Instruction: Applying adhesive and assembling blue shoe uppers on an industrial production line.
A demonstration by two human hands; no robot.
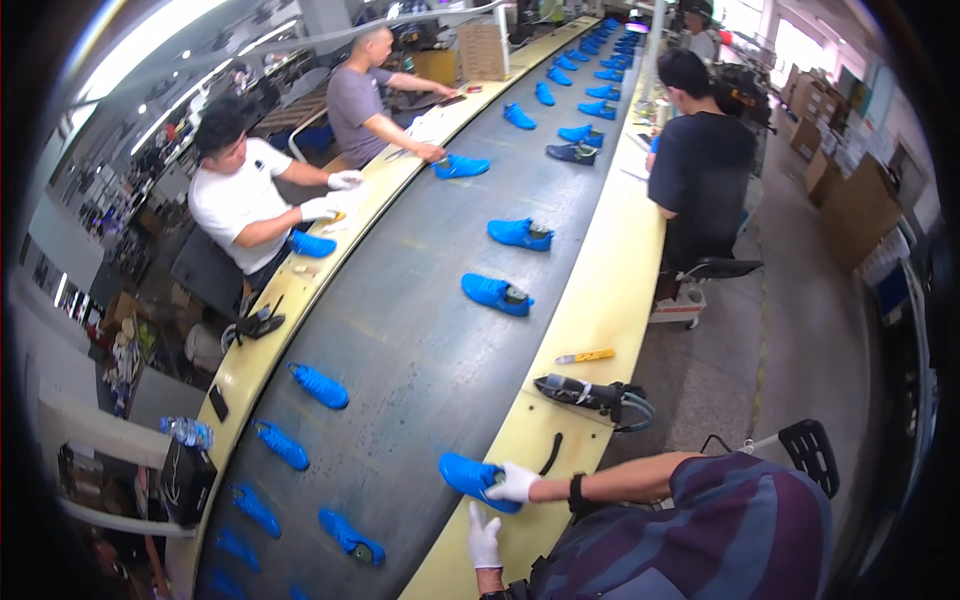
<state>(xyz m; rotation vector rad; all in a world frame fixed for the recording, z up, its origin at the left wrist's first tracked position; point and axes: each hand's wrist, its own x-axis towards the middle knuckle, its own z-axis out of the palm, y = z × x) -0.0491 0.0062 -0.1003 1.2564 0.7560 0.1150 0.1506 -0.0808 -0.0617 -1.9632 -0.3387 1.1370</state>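
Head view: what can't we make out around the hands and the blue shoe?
- Blue shoe: heel end hidden under right hand.
- Right hand: grip on the shoe unclear; glove covers fingers.
- Left hand: wrist partly cut by lower edge.
- Black tool on bench: too small to identify.

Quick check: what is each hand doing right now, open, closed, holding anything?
Left hand: white-gloved, open, fingers spread, resting on the yellow table edge, holding nothing.
Right hand: white-gloved, closed over the bright blue sports shoe at the dark conveyor belt's edge.

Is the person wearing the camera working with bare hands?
No, both the right hand on the blue shoe and the left hand wear white gloves.
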